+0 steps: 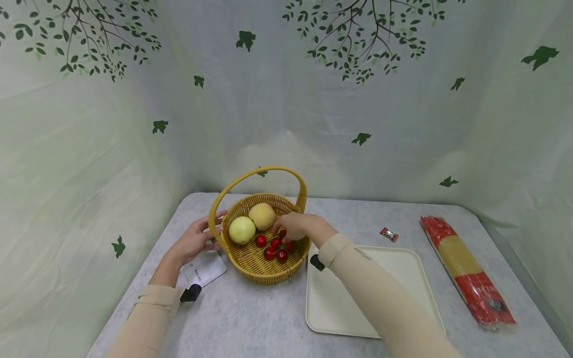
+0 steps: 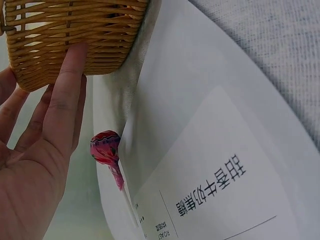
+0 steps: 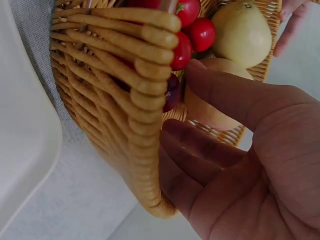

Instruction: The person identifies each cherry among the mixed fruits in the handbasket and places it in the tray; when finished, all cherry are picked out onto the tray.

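A yellow wicker basket (image 1: 264,277) with a tall handle stands on the table. It holds several red cherries (image 1: 281,255), a pale green round fruit (image 1: 241,230) and a peach-coloured round fruit (image 1: 262,217). My right hand (image 1: 293,226) reaches over the right rim into the basket. In the right wrist view, a dark red cherry (image 3: 171,93) shows between its parted thumb and fingers. My left hand (image 1: 194,241) is at the basket's left side, its extended fingers (image 2: 65,100) against the weave from outside.
Under my left arm lies a white packet (image 1: 203,268) with printed text, a lollipop (image 2: 105,147) beside it. A cream tray (image 1: 371,328) sits right of the basket, partly below my right arm. Beyond it are a small red wrapped candy (image 1: 389,234) and a long red-and-yellow package (image 1: 467,273).
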Available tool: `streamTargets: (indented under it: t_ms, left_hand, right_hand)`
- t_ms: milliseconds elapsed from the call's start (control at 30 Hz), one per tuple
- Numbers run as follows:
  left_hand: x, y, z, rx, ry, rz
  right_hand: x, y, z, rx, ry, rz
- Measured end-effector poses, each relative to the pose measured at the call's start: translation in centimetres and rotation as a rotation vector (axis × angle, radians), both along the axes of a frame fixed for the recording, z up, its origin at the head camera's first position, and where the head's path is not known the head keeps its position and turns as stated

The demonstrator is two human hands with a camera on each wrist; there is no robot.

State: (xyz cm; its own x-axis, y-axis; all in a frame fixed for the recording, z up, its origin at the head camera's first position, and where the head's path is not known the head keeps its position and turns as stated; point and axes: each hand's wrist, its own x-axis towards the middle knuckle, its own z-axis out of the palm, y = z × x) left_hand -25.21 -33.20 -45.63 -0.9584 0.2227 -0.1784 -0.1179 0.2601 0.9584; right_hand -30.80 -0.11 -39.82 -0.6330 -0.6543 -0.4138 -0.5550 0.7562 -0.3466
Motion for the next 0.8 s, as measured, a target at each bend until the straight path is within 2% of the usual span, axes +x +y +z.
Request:
streamTargets:
  t_ms: [467, 800]
  left_hand:
    - [-0.2, -0.1, -0.4, -0.006, -0.004, 0.013]
    - [-0.3, 0.1, -0.2, -0.008, -0.01, 0.021]
  right_hand:
    - [-0.5, -1.1, -0.5, 0.053, -0.011, -0.035]
    - [-1.2, -0.9, -0.5, 0.001, 0.009, -0.004]
